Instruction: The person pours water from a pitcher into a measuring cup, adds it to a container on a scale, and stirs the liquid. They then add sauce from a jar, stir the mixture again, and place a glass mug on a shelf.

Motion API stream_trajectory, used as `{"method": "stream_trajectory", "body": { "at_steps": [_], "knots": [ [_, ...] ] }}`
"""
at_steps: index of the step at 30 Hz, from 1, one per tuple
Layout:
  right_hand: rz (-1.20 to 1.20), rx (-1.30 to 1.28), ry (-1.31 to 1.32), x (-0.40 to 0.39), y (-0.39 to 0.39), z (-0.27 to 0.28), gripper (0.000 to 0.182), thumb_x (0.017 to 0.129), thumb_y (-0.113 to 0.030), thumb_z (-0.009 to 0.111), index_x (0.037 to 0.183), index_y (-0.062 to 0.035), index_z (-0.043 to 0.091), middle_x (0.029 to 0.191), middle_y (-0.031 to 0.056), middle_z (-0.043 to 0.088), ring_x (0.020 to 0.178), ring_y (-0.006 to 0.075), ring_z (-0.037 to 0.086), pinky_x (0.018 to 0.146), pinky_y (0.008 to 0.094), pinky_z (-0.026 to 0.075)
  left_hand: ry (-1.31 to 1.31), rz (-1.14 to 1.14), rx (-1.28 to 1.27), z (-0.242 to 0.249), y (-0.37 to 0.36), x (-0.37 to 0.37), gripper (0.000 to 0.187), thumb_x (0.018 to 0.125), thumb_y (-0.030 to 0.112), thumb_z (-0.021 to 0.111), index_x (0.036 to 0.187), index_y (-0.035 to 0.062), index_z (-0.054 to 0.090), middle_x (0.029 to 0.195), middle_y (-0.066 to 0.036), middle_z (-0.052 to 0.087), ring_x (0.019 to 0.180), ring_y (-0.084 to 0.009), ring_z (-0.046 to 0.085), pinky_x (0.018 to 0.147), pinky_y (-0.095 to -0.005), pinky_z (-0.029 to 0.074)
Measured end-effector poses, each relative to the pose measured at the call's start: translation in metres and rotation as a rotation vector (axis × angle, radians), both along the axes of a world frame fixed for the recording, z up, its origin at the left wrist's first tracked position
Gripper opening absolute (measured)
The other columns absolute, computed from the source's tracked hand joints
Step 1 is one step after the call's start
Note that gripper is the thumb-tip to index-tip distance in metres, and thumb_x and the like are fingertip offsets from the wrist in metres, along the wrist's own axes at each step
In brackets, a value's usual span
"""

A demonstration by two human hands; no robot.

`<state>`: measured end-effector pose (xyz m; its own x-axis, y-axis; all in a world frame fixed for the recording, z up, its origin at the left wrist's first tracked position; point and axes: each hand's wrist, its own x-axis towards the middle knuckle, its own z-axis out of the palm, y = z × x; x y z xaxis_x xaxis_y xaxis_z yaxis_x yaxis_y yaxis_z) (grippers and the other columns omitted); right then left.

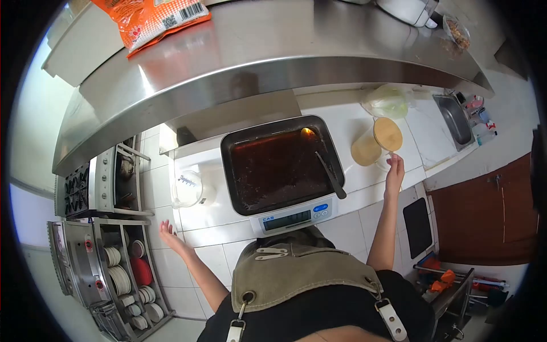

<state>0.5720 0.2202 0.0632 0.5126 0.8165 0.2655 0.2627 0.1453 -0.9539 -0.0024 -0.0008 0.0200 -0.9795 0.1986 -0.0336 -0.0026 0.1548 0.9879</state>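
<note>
A dark rectangular tray of brown-red liquid sits on a white CAS scale. A dark-handled utensil leans over the tray's right side. My right hand has its fingers closed at the handle of a clear pitcher with tan contents, on the counter to the right. My left hand is raised off the counter's left front edge, fingers apart and holding nothing. Nearest to it is a clear measuring jug holding something white.
A steel shelf runs across above the counter, bearing an orange bag. Behind the pitcher lies a plastic bag; a sink is at the right. A stove and a plate rack stand left.
</note>
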Motion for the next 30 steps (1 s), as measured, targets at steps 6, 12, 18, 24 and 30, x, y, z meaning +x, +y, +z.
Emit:
{"method": "stream_trajectory", "body": {
  "at_steps": [6,12,18,24,30],
  "knots": [
    [0.06,-0.072,0.314,-0.016,-0.011,0.002,0.039,0.09,-0.033,0.057,0.061,-0.011,0.045,0.058,-0.0048,0.036,0.058,0.0068,0.033,0.054,0.0231,0.025,-0.08,-0.252,0.248,0.035,0.036,0.027,0.052,0.093,0.047,0.038,0.13,0.0109,0.045,0.129,-0.007,0.049,0.118,-0.0175,0.041,0.1,-0.0356,0.027],
    [0.13,-0.094,0.358,-0.037,-0.028,0.002,0.045,0.089,-0.032,0.06,0.056,-0.0162,0.033,0.055,-0.007,0.027,0.051,0.0064,0.024,0.05,0.0257,0.019,-0.138,-0.289,0.176,0.018,0.039,0.05,0.042,0.092,0.029,0.049,0.127,0.0046,0.046,0.12,-0.008,0.052,0.112,-0.0165,0.048,0.095,-0.0326,0.037],
    [-0.051,-0.005,0.32,-0.054,-0.051,0.008,0.045,0.091,-0.027,0.056,0.056,-0.0149,0.031,0.055,-0.0074,0.024,0.052,0.005,0.021,0.049,0.0256,0.016,0.038,-0.427,0.031,0.032,0.023,0.102,0.023,0.087,0.014,0.06,0.106,0.0036,0.054,0.104,-0.006,0.056,0.1,-0.0154,0.051,0.083,-0.0301,0.043],
    [-0.019,-0.007,0.324,-0.036,-0.083,0.003,0.045,0.088,-0.025,0.061,0.054,-0.016,0.034,0.052,-0.008,0.024,0.051,0.0056,0.02,0.048,0.0263,0.015,0.113,-0.433,0.056,0.023,0.012,0.12,0.015,0.09,0.018,0.057,0.098,0.0052,0.053,0.097,-0.003,0.058,0.094,-0.0133,0.053,0.076,-0.0285,0.045],
    [-0.032,0.008,0.204,-0.035,-0.126,0.035,0.047,0.091,-0.019,0.056,0.055,-0.0152,0.027,0.054,-0.0096,0.021,0.051,0.0038,0.017,0.047,0.0261,0.011,0.001,-0.373,0.14,0.02,-0.035,0.121,0.016,0.094,0.02,0.05,0.098,0.0043,0.05,0.097,-0.006,0.058,0.094,-0.0135,0.054,0.079,-0.0286,0.045]
  ]
}}
